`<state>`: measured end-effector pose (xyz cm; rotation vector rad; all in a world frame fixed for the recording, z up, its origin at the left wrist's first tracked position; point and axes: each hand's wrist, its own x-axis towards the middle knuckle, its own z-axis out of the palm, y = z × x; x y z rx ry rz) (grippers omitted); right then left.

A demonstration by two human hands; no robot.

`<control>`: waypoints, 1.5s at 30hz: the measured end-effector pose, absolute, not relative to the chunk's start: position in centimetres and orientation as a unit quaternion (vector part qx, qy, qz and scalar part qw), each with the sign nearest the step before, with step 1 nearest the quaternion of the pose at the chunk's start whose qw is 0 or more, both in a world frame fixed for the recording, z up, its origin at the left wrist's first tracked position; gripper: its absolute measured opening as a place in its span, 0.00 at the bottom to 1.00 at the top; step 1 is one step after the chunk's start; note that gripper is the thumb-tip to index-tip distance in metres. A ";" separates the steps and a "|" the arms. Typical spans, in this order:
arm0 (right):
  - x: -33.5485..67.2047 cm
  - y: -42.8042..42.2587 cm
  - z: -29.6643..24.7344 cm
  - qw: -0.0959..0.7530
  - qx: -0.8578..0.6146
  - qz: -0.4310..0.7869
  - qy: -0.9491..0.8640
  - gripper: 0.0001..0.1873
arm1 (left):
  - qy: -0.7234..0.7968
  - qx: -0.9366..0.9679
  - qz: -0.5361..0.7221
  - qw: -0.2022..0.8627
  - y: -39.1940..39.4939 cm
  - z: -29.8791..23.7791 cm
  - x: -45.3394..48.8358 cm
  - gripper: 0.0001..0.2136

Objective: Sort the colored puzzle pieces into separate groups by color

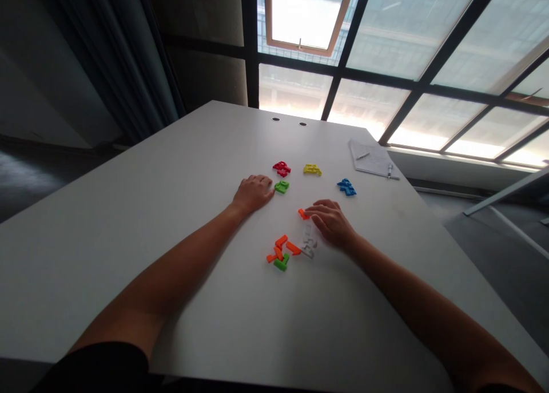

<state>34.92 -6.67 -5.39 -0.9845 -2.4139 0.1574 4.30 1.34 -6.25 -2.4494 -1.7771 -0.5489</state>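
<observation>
My left hand rests on the white table with its fingers curled together, holding nothing visible. Just beyond its fingertips lies a green interlocking plastic piece. My right hand curves over an orange plastic piece, its fingertips on the piece and partly hiding it. Below that hand is a pile of white plastic pieces. Further left lie several orange pieces and a green piece. Farther off are small red, yellow and blue assemblies.
A sheet of paper with a pen and another small pen-like item lies at the far right corner of the table. Two small round holes mark the far edge, with large windows behind.
</observation>
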 end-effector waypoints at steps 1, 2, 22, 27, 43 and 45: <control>35.2 -6.3 -5.5 0.255 -0.393 0.056 -0.882 0.26 | -0.577 -0.796 -0.180 0.033 1.3 -6.3 4.3 0.16; 35.4 -5.9 -5.7 0.244 -0.420 0.052 -0.873 0.27 | -0.577 -0.796 -0.182 0.032 1.3 -6.3 4.3 0.16; 35.3 -2.4 -7.0 0.151 -0.519 0.000 -0.842 0.31 | -0.585 -0.791 -0.177 0.037 1.4 -6.2 4.4 0.16; 35.3 -2.8 -6.7 0.212 -0.507 -0.001 -0.836 0.30 | -0.581 -0.792 -0.183 0.033 1.4 -6.2 4.3 0.16; 30.7 -10.1 -3.1 0.200 -0.174 0.079 -0.961 0.17 | -0.578 -0.796 -0.178 0.035 1.2 -6.0 4.3 0.16; 31.4 -9.2 -3.3 0.201 -0.218 0.073 -0.952 0.17 | -0.580 -0.795 -0.177 0.033 1.3 -6.1 4.2 0.16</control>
